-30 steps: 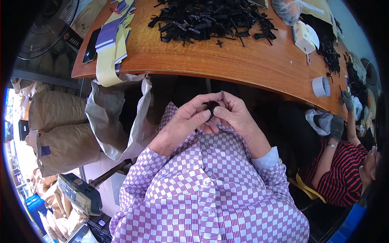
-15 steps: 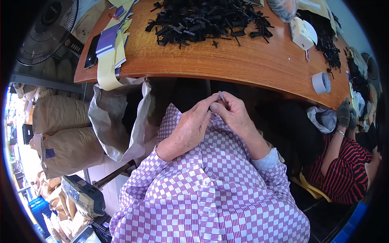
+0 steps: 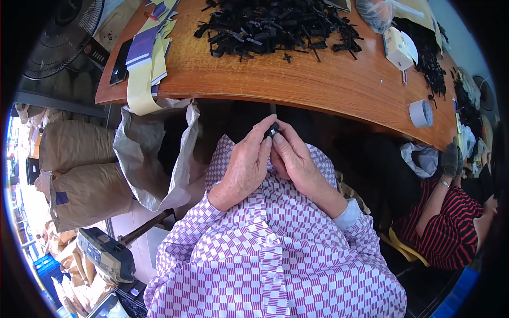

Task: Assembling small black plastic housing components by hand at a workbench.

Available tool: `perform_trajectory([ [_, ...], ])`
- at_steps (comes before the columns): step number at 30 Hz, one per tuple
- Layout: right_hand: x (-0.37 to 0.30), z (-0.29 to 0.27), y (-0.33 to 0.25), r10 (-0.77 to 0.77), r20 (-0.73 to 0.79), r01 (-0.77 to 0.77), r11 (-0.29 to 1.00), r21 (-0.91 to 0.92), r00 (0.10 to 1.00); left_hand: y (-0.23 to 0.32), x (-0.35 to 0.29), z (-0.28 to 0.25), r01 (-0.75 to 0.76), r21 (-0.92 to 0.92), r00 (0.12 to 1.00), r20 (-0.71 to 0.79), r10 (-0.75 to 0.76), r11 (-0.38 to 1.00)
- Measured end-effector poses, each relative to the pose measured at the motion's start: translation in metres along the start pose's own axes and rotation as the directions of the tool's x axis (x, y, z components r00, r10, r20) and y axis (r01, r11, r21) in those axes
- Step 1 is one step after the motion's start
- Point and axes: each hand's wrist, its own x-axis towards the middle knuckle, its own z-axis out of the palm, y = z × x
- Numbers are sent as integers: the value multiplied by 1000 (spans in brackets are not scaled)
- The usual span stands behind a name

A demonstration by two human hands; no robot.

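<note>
Both hands meet in front of my chest, just short of the table edge. Between the fingertips sits a small black part (image 3: 272, 129) with a light spot on it; its exact kind is too small to make out. My left hand (image 3: 245, 164) pinches it from the left, fingers closed. My right hand (image 3: 298, 163) closes on it from the other side, thumb pressed alongside. Farther off, a heap of similar-looking black pieces (image 3: 265, 26) covers the back middle of the wooden table (image 3: 318, 79).
A roll of grey tape (image 3: 421, 113) stands at the table's right. Yellow and purple paper strips (image 3: 143, 69) hang over its left edge beside a dark phone (image 3: 121, 62). An open woven sack (image 3: 151, 159) stands below. At right sits a person in a striped shirt (image 3: 445, 222), wearing a dark glove.
My hands have turned so the fingers point more away from me, and the black part now shows between the fingertips. The view has shifted slightly.
</note>
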Motion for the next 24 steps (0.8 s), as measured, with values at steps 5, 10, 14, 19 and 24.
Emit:
perform_trajectory([
  [5, 11, -1, -3, 16, -9, -16, 999, 38, 1000, -3, 8, 2, 13, -6, 999, -36, -13, 1000],
  [10, 21, -6, -12, 87, -33, -80, 983, 167, 996, 2, 24, 4, 52, -54, 997, -51, -55, 997],
  [14, 33, -14, -10, 34, -69, -24, 988, 152, 997, 3, 43, 7, 21, -5, 999, -45, -21, 1000],
  [19, 52, -37, -25, -6, -62, 20, 974, 227, 998, 6, 78, 11, -119, 127, 992, -18, 122, 985],
  [24, 79, -104, -58, 55, 190, -40, 996, -77, 980, 2, 107, 19, -38, 88, 997, 66, 32, 995],
])
